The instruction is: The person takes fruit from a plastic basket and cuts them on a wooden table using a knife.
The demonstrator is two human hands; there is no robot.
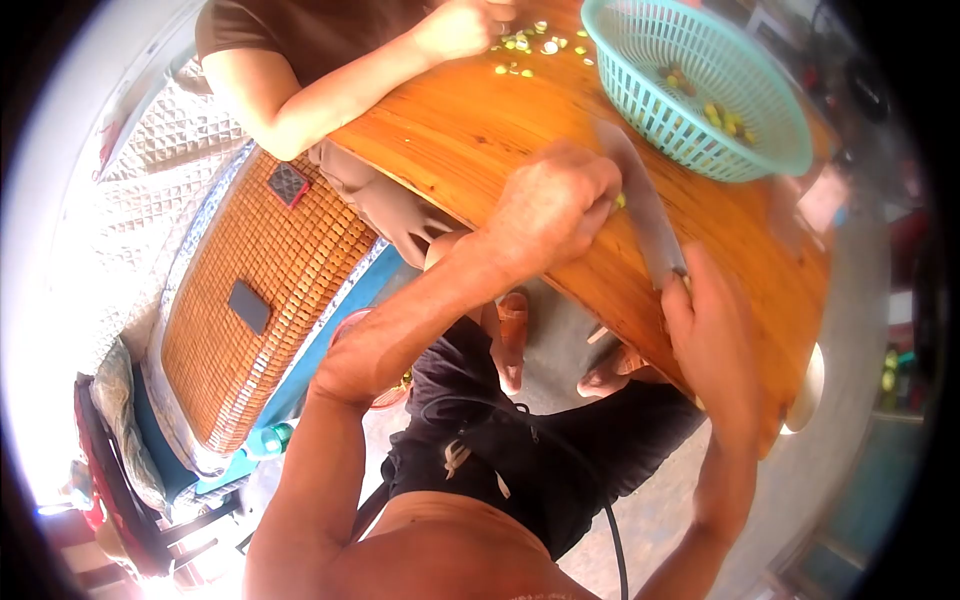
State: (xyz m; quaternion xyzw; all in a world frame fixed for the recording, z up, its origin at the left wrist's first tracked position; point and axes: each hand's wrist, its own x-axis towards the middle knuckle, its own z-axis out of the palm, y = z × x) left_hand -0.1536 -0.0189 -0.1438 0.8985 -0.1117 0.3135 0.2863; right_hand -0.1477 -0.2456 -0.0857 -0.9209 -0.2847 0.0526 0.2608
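Observation:
My right hand (pixel 708 315) is closed around the handle of a knife (pixel 640 205), whose wide blade points away over the wooden table. My left hand (pixel 562 205) is closed just left of the blade, fingers pinched together. A bit of a small green piece (pixel 620 200) shows at its fingertips, beside the blade; the rest is hidden. Beyond the knife stands a turquoise plastic basket (pixel 700 90), with several small yellow-green pieces (pixel 728 120) in the bottom.
Cut green-and-white pieces (pixel 520 42) lie on the far part of the wooden table (pixel 440 120). A co-worker's arm (pixel 350 92) rests at the table's left edge. A bench with a woven bead mat (pixel 270 260) stands at left, with a dark phone-like slab (pixel 249 306) on it.

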